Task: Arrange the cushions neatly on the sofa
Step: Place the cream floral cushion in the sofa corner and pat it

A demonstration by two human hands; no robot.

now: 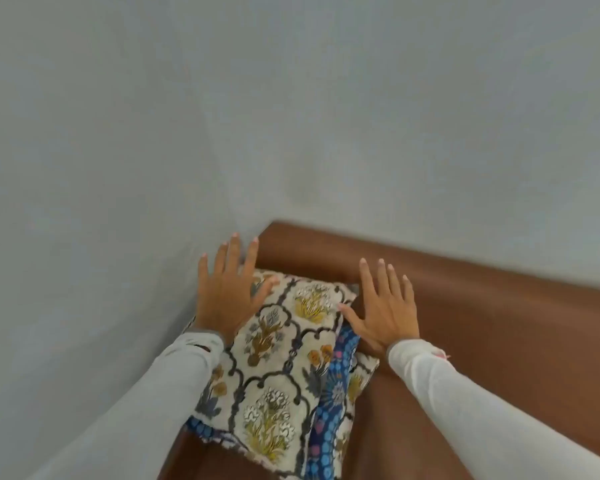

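Observation:
A cream cushion (278, 362) with a dark lattice and yellow flowers lies on top of a stack at the sofa's left end. Under it a blue patterned cushion (333, 403) shows along the right side, and the corner of another cream cushion (359, 375) sticks out below that. My left hand (227, 292) is spread flat over the top cushion's upper left corner, fingers apart. My right hand (383, 306) is spread open at the cushion's upper right corner, thumb touching its edge. Neither hand grips anything.
The brown leather sofa (482, 323) runs from the stack to the right, its backrest against a plain grey wall (291, 116). A second wall (66, 271) closes off the left side right beside the stack. Both arms wear light grey sleeves.

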